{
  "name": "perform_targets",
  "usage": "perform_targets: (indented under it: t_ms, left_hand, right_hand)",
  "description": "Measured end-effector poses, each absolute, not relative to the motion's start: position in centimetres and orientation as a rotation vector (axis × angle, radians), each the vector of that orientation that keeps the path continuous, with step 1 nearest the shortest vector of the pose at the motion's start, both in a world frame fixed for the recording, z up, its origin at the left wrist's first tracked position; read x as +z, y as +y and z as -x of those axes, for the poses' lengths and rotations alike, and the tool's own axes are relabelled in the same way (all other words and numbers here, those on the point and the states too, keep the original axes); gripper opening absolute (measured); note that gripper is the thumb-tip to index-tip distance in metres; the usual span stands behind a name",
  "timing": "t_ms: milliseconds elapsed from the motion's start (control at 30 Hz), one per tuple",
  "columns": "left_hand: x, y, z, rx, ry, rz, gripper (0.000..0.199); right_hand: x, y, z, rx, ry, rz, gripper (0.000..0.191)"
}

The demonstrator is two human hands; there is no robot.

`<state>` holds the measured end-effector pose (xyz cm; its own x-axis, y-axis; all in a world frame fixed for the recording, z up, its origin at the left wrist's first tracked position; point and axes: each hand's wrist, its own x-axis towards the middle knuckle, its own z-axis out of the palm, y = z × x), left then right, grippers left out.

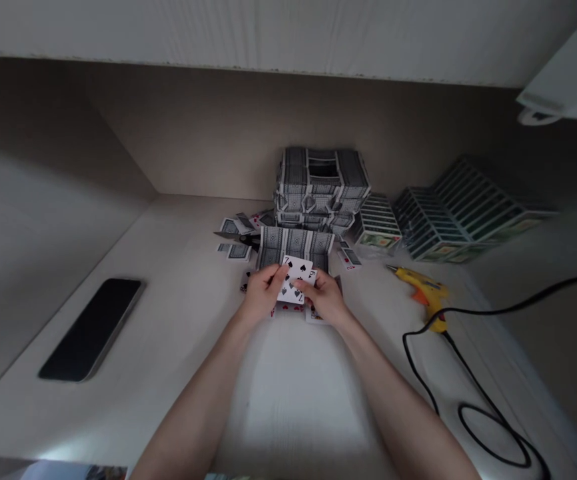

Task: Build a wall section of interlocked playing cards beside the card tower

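White laminate desk [168, 320] under shelf. Left hand [263, 291] and right hand [324, 297] together, both clamped on fanned playing cards [296, 275], seven of spades foremost, just before low card wall [293, 243]. Behind: stacked card tower [318, 187]. Right: green-backed card rows [461, 210], yellow glue gun [421, 293], black cord [468, 427]. Left: black smartphone [91, 330], scissors [238, 239].

The scene is dim, with soft light pooling on the white desktop [288, 400] below the playing-card tower [321, 187] and glare at the desktop's lower left. Shadow darkens the beige wall [208, 127] behind the tower; the wide view bows toward the edges, and fine detail looks slightly soft.
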<state>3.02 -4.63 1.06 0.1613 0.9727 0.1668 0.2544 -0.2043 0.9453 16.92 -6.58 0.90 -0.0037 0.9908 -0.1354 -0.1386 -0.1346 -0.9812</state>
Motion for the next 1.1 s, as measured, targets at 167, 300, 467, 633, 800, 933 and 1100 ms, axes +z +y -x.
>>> perform_targets:
  t_ms: [167, 300, 467, 633, 800, 933, 1100]
  left_hand:
    - [1.1, -4.7, -2.9, 1.067, 1.191, -1.649, 0.031]
    - [1.1, -4.6, -2.7, 1.057, 1.152, -1.596, 0.03]
    - [0.8, -4.6, -2.6, 1.09, 1.209, -1.652, 0.034]
    - [0.6, -4.5, -2.7, 1.085, 1.307, -1.791, 0.038]
    - [0.8, -4.5, -2.7, 1.063, 1.379, -1.859, 0.039]
    - [0.9, -4.4, -2.7, 1.094, 1.409, -1.829, 0.04]
    - [0.9, -4.5, -2.7, 1.133, 1.375, -1.748, 0.041]
  right_hand:
    - [1.2, -6.7, -16.8, 1.392, -1.02, 1.198, 0.036]
    - [0.8, -6.6, -16.9, 1.397, -1.066, 1.193, 0.036]
    - [0.4, -6.6, -17.0, 1.394, -1.078, 1.202, 0.034]
    - [0.1, -6.5, -17.1, 1.402, -1.075, 1.195, 0.034]
    - [-0.3, -6.5, -17.2, 1.32, -1.177, 1.253, 0.031]
    - [0.1, -6.7, -17.1, 1.274, -1.214, 1.255, 0.03]
    - [0.3, -6.8, -17.2, 1.315, -1.21, 1.214, 0.033]
